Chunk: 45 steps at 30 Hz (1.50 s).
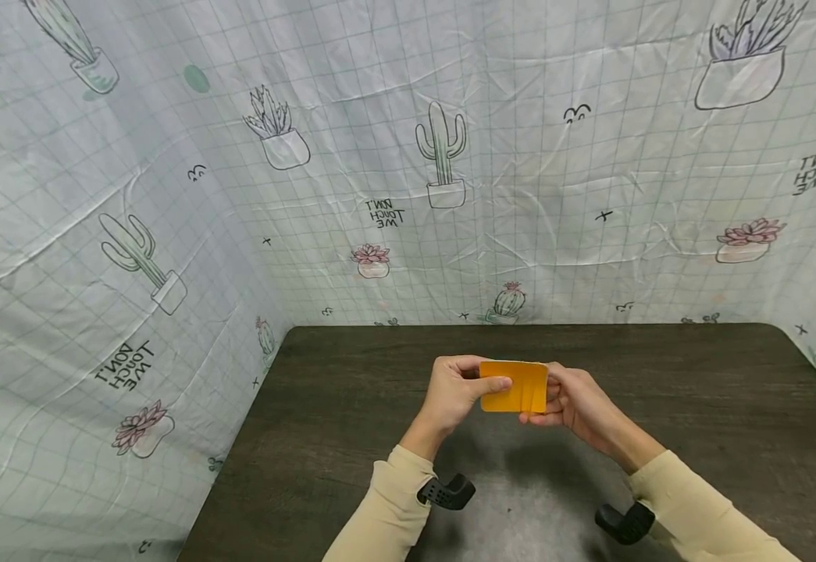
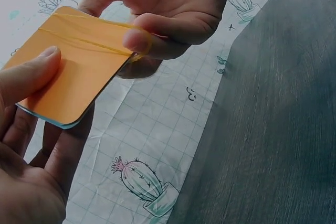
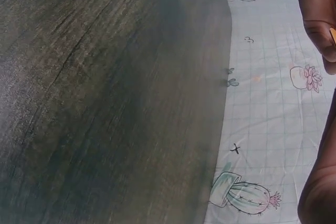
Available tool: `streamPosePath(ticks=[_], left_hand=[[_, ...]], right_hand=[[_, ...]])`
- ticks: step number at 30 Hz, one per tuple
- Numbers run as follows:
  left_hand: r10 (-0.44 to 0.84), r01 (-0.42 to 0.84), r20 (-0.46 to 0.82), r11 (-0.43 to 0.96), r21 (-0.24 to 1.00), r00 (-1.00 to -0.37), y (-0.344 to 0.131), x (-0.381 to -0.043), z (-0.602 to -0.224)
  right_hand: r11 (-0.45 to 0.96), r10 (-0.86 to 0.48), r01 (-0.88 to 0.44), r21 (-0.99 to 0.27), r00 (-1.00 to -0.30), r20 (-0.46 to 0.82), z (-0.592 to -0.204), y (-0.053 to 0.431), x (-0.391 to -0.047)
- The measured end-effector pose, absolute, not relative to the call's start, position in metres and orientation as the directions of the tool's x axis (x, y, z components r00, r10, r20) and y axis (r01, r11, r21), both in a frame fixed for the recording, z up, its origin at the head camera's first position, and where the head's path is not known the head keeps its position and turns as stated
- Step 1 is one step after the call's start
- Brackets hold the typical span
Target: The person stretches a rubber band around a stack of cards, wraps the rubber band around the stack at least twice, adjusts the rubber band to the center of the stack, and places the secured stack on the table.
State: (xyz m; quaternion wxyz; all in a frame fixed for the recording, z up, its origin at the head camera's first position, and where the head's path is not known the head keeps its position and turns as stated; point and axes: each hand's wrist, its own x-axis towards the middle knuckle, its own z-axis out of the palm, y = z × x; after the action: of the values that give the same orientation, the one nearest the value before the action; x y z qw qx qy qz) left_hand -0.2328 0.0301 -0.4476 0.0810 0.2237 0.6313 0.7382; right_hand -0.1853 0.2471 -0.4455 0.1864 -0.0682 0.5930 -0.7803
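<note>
A small orange pad (image 1: 513, 373) with rounded corners is held up above the table; the left wrist view shows a bluish layer along its lower edge. My left hand (image 1: 447, 396) grips its left side, thumb flat on the orange face and fingers behind. Around the pad's other end runs a thin yellow rubber band (image 2: 86, 41), its two strands lying across the face. The right hand (image 1: 579, 402) is at that end, with curled fingers hooked in the band at the pad's edge. Only part of this hand shows in the right wrist view, at the right margin.
Below the hands is a dark wood-grain table (image 1: 351, 406). A white gridded curtain (image 1: 323, 234) printed with cacti hangs along its back and left side. Black bands (image 1: 446, 493) sit on both wrists over pale sleeves.
</note>
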Motion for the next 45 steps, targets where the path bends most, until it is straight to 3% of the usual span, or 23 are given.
streamPosePath(ticks=[4, 10, 16, 21, 26, 31, 45], left_hand=[[0.371, 0.167, 0.24, -0.218, 0.962, -0.897, 0.029, -0.234, -0.442], [0.312, 0.168, 0.223, -0.193, 0.967, -0.924, 0.026, -0.238, -0.434], [0.3, 0.145, 0.199, -0.194, 0.97, -0.933, 0.025, -0.241, -0.434], [0.298, 0.129, 0.18, -0.185, 0.974, -0.937, 0.026, -0.241, -0.435], [0.317, 0.114, 0.167, -0.18, 0.977, -0.934, 0.029, -0.239, -0.435], [0.352, 0.111, 0.168, -0.176, 0.978, -0.921, 0.031, -0.237, -0.436], [0.396, 0.135, 0.201, -0.19, 0.973, -0.896, 0.037, -0.234, -0.437]], right_hand=[[-0.229, -0.303, 0.205, -0.952, -0.944, -0.13, -0.45, 0.251, -0.186], [-0.125, -0.209, 0.198, -0.972, -0.963, -0.169, -0.456, 0.258, -0.183], [-0.068, -0.103, -0.061, -0.996, -0.992, 0.067, -0.44, 0.257, -0.186], [0.057, -0.034, -0.257, -0.965, -0.966, 0.256, -0.416, 0.256, -0.192], [0.234, -0.065, -0.335, -0.913, -0.942, 0.329, -0.403, 0.251, -0.196], [0.303, -0.1, -0.37, -0.878, -0.929, 0.357, -0.4, 0.244, -0.196], [0.265, -0.175, -0.398, -0.878, -0.916, 0.362, -0.401, 0.23, -0.2]])
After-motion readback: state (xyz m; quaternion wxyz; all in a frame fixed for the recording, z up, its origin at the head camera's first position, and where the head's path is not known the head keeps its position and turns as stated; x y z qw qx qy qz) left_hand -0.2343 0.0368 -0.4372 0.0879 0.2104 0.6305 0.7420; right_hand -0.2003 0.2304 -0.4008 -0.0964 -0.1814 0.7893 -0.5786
